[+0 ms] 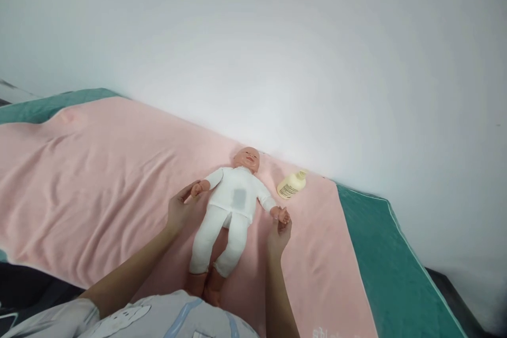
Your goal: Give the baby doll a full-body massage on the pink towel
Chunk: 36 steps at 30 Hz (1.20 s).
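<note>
Head view: the doll [233, 185] lies on its back on the pink blanket [130, 169], near the middle of the frame, its head toward the white wall [253, 53] and its feet toward the person. It wears a white top and white trousers, with a grey patch on the front of the top; its head, hands and feet are bare. Both its arms are spread out from the body. The left hand [180, 208] has its fingers closed on one of the doll's hands; the right hand [279, 237] has its fingers closed on the other. A pale yellow bottle [292, 185] with dark print is on the blanket just beside the doll, beyond the right hand and apart from it; whether it stands or lies cannot be told. The green mat [396, 253] shows past the blanket's edges on both sides. The person's pale shirt [209, 319], printed with a figure and blue bands, fills the bottom edge, close to the doll's feet.
</note>
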Motion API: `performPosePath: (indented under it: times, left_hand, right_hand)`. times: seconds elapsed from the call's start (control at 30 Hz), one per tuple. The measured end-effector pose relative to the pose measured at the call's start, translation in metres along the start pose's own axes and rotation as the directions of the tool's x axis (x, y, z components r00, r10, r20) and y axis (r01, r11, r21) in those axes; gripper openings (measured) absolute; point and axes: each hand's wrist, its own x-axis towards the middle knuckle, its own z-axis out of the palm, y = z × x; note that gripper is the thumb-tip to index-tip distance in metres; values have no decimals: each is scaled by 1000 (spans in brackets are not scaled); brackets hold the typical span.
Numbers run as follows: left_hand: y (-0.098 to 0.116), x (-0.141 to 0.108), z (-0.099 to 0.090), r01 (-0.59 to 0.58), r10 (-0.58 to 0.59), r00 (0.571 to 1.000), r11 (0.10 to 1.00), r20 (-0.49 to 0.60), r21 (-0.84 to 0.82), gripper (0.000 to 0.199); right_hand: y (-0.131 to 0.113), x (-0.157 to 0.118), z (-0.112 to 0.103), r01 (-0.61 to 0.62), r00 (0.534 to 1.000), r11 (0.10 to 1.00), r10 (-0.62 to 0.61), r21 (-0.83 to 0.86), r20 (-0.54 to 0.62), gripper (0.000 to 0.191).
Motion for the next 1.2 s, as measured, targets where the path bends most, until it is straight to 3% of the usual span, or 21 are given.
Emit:
performPosePath:
  times: [0.1,0.17,0.23,0.3,0.37,0.5,0.63,0.7,0.77,0.87,0.97,1.03,1.1,1.2]
  left_hand:
    - [6,2,12,-261,237,960,951,152,168,33]
    - [8,4,23,-457,391,869,869,304,191,27]
    - [9,6,36,-625,497,757,740,423,249,27]
    - [11,7,46,-726,529,675,602,515,333,28]
    - [13,7,53,-781,516,619,481,592,398,29]
    - [12,4,56,-808,500,588,394,636,438,31]
    - [6,3,52,-800,536,599,427,595,421,34]
    - [4,5,46,-781,548,623,477,558,403,35]
    - [4,8,36,-717,541,696,557,473,419,33]
    - [5,15,12,-504,444,861,691,246,518,34]
    - [4,22,-15,-276,259,959,770,113,576,38]
    - [3,27,-30,-146,125,989,784,78,604,41]
    - [1,32,-42,-69,31,997,760,71,646,42]
    - [-4,40,-54,-60,-40,991,717,128,694,36]
  right_hand:
    - [-19,-7,8,155,982,984,-144,-89,123,46]
    - [-28,-12,16,318,929,937,-276,-148,246,42]
    - [-32,-18,27,497,833,853,-416,-161,366,38]
    - [-32,-22,37,646,723,744,-527,-170,446,34]
    - [-29,-25,45,732,650,654,-585,-192,486,32]
    - [-24,-27,51,768,620,598,-604,-229,501,31]
    - [-24,-26,48,752,629,627,-591,-203,504,32]
    - [-26,-24,44,701,673,691,-557,-178,487,33]
    - [-30,-21,36,596,766,784,-490,-174,415,35]
    - [-33,-11,20,403,908,889,-359,-217,215,38]
    - [-29,1,-1,203,979,948,-193,-247,63,46]
    - [-23,9,-13,9,1000,970,-9,-242,-1,51]
    - [-15,15,-23,-161,987,957,156,-241,-39,52]
    - [-3,19,-33,-232,973,943,229,-239,-39,44]
